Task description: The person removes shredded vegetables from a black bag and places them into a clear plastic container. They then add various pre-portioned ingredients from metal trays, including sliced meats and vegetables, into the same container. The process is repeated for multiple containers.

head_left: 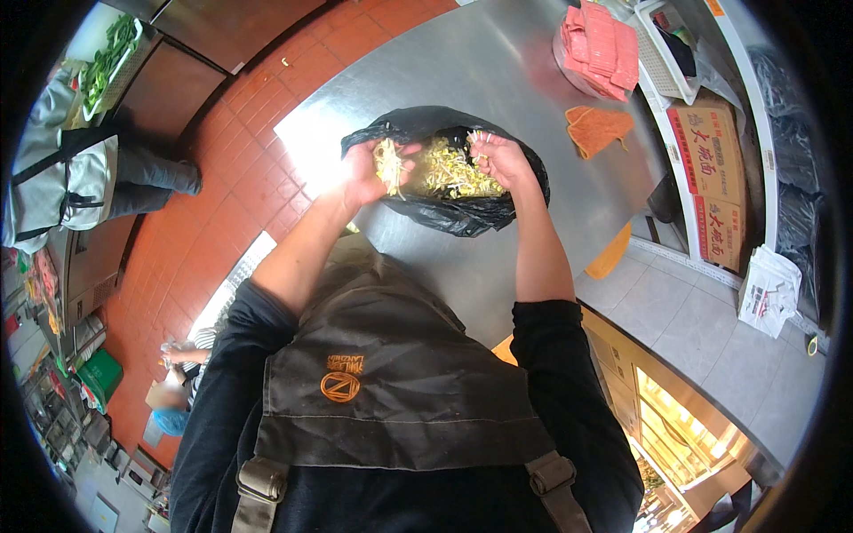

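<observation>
While over the black bag (462,213), each hand's grip, left hand (369,173) and right hand (499,158), clutches bean sprouts (444,173).

Both your forearms reach forward, sleeves pushed to the elbows. Your left hand (371,171) is closed in a loose grip, palm turned inward; your right hand (500,158) curls likewise, close beside it.

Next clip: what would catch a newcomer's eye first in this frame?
Most striking is the black plastic bag open in the middle of the steel table, full of pale bean sprouts. The left hand and right hand are both in the bag's mouth, each gripping a clump of sprouts. At the table's far right lie a stack of pink cloths and an orange cloth.
</observation>
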The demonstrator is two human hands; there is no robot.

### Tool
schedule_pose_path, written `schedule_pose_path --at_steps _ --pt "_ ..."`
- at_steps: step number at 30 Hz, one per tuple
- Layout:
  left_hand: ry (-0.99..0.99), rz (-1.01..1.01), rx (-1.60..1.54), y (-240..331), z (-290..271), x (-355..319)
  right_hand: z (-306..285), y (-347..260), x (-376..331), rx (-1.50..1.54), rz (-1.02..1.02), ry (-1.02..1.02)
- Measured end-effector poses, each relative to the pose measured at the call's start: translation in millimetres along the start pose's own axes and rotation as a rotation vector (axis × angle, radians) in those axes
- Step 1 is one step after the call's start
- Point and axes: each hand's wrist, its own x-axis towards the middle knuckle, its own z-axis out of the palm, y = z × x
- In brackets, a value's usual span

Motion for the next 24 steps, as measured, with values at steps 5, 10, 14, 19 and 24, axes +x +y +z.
schedule_pose_path --at_steps 5,10,14,19,24 --pt "0.019 -0.017 -0.017 0 -2 0 -10 10 -14 0.035 0.008 -0.145" --pt "0.021 -0.019 0.012 -6 -5 -2 18 43 -14 -0.610 -0.263 0.096" --pt "0.007 -0.032 -0.024 -9 -6 -2 44 65 -11 -1.270 -0.409 0.313" --pt "0.022 -0.021 -0.013 -9 -7 -4 32 42 -18 -0.773 -0.423 0.351" --pt "-0.023 -0.026 -0.028 -12 -9 -2 19 38 -48 -1.405 -0.475 0.192"
